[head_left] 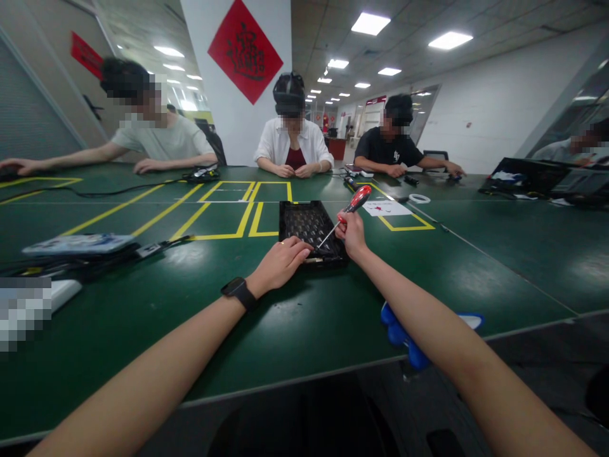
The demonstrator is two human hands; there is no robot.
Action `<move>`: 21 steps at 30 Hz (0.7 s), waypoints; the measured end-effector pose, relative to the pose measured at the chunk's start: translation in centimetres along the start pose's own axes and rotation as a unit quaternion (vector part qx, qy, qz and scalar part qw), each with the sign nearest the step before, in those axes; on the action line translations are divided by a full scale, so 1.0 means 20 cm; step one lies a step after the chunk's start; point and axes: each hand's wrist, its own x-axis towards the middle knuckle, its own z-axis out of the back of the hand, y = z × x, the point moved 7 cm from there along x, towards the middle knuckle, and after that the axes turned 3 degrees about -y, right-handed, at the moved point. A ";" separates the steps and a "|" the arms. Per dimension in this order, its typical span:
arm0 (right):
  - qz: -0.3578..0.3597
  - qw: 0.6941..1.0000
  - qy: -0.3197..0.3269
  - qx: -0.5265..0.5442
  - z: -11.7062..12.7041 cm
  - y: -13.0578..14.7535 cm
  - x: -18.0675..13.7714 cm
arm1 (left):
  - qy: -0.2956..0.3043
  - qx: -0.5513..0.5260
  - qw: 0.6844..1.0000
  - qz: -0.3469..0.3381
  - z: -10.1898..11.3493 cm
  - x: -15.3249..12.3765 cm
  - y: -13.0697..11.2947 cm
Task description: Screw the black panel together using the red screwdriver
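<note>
A black plastic tray (309, 219) with rows of small shapes inside lies on the green table in front of me. My left hand (285, 257) grips its near left edge, fingers bent over the rim; what the fingertips touch inside is too small to tell. My right hand (351, 233) is closed around a screwdriver (358, 198) with a red and grey handle, held tilted low near the shaft. The screwdriver's thin metal shaft slants down to the left, its tip inside the tray's near part close to my left fingertips.
A blue and white object (397, 330) lies under my right forearm near the table edge. Cables and a flat pale item (78, 244) are at the left. Yellow tape (209, 237) marks the table. A paper sheet (386, 208) and tape roll (419, 198) lie beyond. Several people sit opposite.
</note>
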 end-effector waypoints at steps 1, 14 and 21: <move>0.001 1.000 0.000 -0.002 0.00 0.00 0.00 | -0.001 -0.001 1.000 0.001 0.00 0.00 0.00; 0.003 1.000 0.014 -0.003 -0.01 0.00 -0.01 | 0.008 0.002 1.000 -0.001 -0.01 0.00 0.00; 0.001 1.000 -0.017 -0.012 0.01 -0.01 0.01 | 0.008 -0.002 1.000 -0.003 -0.01 0.00 0.00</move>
